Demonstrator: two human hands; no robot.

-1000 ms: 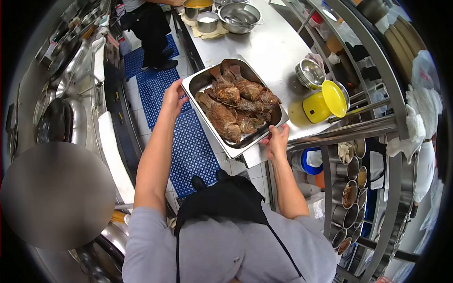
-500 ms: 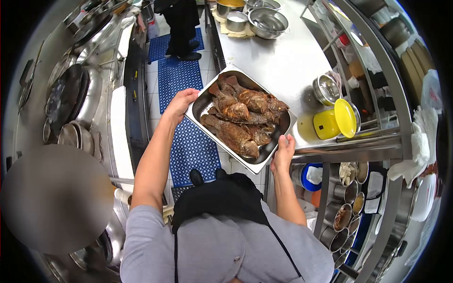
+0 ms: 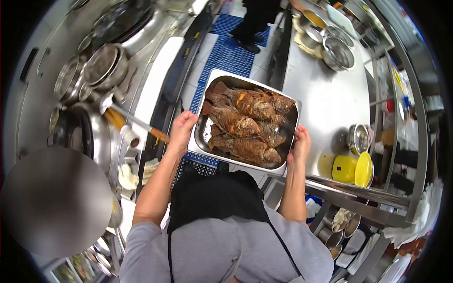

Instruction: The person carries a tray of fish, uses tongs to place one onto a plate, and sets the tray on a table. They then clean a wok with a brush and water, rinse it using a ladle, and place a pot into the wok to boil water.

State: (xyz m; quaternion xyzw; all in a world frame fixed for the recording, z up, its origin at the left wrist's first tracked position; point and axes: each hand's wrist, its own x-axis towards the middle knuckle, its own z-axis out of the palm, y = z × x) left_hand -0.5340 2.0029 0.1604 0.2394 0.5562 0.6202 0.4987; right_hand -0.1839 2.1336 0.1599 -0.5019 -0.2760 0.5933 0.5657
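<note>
Between my hands is a rectangular steel pan (image 3: 200, 150), held over the aisle in front of my black apron. Several whole browned fish (image 3: 245, 104), dark and crisp-looking, lie side by side in it. My left hand (image 3: 181, 132) grips the pan's left side, thumb at the rim. On the right side, my right hand (image 3: 300, 144) closes around the edge. The fingers under the pan are partly hidden.
A steel counter (image 3: 325, 101) on the right carries a yellow container (image 3: 343, 169), steel bowls (image 3: 359, 137) and pots. Left is a cooking range with stacked pans (image 3: 106, 66) and a wooden-handled tool (image 3: 158, 134). Another person in dark trousers (image 3: 259, 21) stands on the blue mat (image 3: 231, 52).
My view has turned left, bringing more of the range into sight. The pan has moved from above the counter's edge to over the aisle and sits more level, still in both hands.
</note>
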